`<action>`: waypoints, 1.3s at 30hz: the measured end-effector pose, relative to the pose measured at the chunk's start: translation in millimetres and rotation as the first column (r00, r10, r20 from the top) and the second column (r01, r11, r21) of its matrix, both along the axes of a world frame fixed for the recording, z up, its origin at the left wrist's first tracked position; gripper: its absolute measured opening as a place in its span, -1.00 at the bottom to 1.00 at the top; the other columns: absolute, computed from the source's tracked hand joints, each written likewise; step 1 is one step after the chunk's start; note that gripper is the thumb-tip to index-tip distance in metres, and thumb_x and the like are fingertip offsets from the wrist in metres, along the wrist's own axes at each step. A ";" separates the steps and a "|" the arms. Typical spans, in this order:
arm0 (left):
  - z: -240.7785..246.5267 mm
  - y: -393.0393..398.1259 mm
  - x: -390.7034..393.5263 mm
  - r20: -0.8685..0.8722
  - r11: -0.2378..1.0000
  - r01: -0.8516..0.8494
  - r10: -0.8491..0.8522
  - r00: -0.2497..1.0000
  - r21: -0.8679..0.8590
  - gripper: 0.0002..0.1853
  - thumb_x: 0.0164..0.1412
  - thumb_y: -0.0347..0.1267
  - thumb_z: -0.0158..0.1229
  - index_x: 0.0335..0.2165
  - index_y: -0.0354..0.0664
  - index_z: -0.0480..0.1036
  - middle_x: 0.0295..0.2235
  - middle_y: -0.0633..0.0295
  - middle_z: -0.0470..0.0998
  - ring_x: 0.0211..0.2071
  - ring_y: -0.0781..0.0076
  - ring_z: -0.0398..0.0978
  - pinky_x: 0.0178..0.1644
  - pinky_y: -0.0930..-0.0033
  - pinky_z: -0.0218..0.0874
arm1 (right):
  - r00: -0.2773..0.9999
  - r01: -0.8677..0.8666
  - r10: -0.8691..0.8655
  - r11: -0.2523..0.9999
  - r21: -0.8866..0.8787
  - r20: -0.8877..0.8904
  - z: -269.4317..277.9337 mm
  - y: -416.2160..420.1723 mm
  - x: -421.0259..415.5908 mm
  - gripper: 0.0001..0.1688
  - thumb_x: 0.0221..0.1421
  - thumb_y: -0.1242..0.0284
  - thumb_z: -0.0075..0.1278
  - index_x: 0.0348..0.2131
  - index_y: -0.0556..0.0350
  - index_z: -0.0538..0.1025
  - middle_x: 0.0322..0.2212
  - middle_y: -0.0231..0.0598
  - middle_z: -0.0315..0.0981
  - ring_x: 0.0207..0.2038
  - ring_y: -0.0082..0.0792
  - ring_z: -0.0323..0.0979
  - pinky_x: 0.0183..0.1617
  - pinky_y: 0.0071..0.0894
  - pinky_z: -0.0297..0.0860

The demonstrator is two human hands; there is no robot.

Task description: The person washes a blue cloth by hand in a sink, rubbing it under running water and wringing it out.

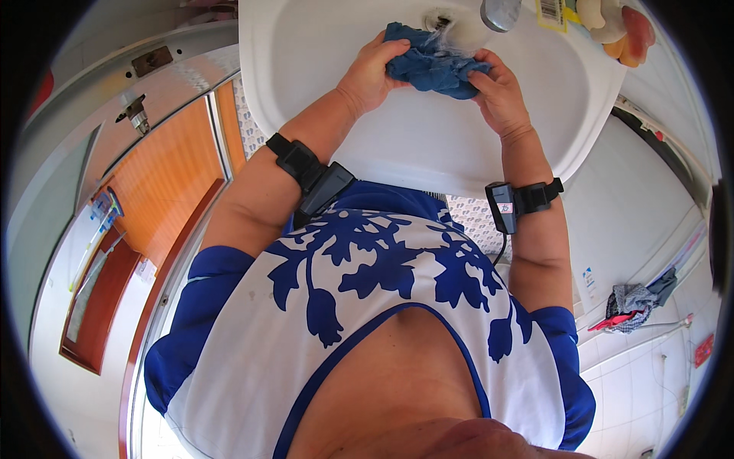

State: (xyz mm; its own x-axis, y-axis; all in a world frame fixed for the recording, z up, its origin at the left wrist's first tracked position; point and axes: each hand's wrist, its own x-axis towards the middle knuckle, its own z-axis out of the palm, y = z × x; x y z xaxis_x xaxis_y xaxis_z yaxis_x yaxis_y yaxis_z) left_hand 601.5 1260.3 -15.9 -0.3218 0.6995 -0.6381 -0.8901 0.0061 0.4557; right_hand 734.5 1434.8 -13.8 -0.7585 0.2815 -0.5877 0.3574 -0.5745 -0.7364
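Note:
A wet blue cloth (438, 72) is stretched between my two hands over a white washbasin (401, 146). My left hand (375, 72) grips the cloth's left end, with the thumb on top. At its right end, my right hand (499, 86) pinches the fabric between thumb and fingers. Water runs from the metal faucet (500, 14) onto the middle of the cloth. The drain (440, 23) lies just beyond the cloth. Each forearm wears a black strapped device.
Soap-like pieces (628, 34) and a yellow-edged packet (551, 12) sit on the basin's right rim. A bathtub or similar pale fixture is at the right, with bunched clothes (631, 307) near it. A wooden door (172, 183) stands at the left.

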 end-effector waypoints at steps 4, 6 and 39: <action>-5.1 -6.0 -4.4 0.220 0.986 -0.109 0.080 0.972 0.123 -0.62 0.18 -0.27 -0.11 -0.05 -0.14 0.30 -0.11 0.17 0.42 -0.06 0.28 0.38 0.02 0.11 0.20 | 0.997 0.039 -0.036 0.998 0.039 -0.071 -7.4 2.5 4.3 -0.62 -0.14 0.68 -0.14 -0.22 0.16 0.42 -0.46 -0.47 0.37 -0.46 -0.67 0.22 -0.42 -0.72 0.15; -9.5 -7.9 1.5 -0.006 0.993 -0.048 0.049 0.999 0.108 -0.62 0.16 -0.28 -0.11 -0.05 -0.15 0.28 -0.12 0.18 0.42 -0.09 0.27 0.38 -0.04 0.10 0.23 | 0.997 0.002 -0.001 1.000 0.015 -0.083 -5.0 3.8 6.8 -0.66 -0.11 0.65 -0.18 -0.23 0.15 0.39 -0.40 -0.44 0.36 -0.40 -0.62 0.26 -0.32 -0.65 0.19; 33.5 -4.1 12.9 -0.553 0.913 0.347 -0.406 0.727 -0.214 -0.62 0.17 -0.13 0.07 -0.27 -0.26 0.45 -0.46 0.39 0.45 -0.40 0.66 0.31 -0.30 0.57 0.18 | 0.975 -0.152 0.206 0.896 0.417 -0.088 59.8 -44.2 -5.4 -0.73 0.16 0.56 -0.17 -0.13 0.07 0.44 -0.34 -0.51 0.41 -0.42 -0.75 0.24 -0.33 -0.79 0.21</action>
State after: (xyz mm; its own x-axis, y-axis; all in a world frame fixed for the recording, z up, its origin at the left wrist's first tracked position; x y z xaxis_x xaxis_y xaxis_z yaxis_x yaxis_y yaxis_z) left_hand 614.4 1256.2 17.6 -0.3696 0.7925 -0.4851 -0.3755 0.3502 0.8581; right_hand 729.1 1390.6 45.9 -0.8786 0.3273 -0.3477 0.3143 -0.1518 -0.9371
